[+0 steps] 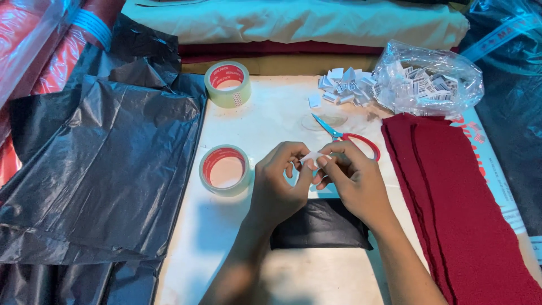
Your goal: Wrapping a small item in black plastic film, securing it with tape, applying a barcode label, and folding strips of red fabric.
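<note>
Both forearms rise from the bottom edge of the view, and between them lies a folded black cloth (pixel 319 224) on a white tabletop (pixel 271 118). Just above that cloth the left hand (pixel 280 183) and the right hand (pixel 351 176) meet, fingertips pinched together on a small white label (pixel 312 156) held in the air between them; each hand is closed on one end of it. Behind the right hand, partly hidden by it, lie red-handled scissors (pixel 350 137) with the blades pointing up and left. One tape roll (pixel 225 169) with a red core sits just left of the left hand, and a second tape roll (pixel 228 83) stands further back near the table's far edge. A loose heap of white labels (pixel 344 87) lies at the far side, beside a clear plastic bag (pixel 429 79) holding more of them. Dark red fabric (pixel 457 214) is stacked along the right edge of the table. Black plastic sheeting (pixel 96 169) covers the left side, red plastic-wrapped rolls (pixel 45 56) lie at the far left, and a pale bolt of cloth (pixel 293 22) stretches across the back.
</note>
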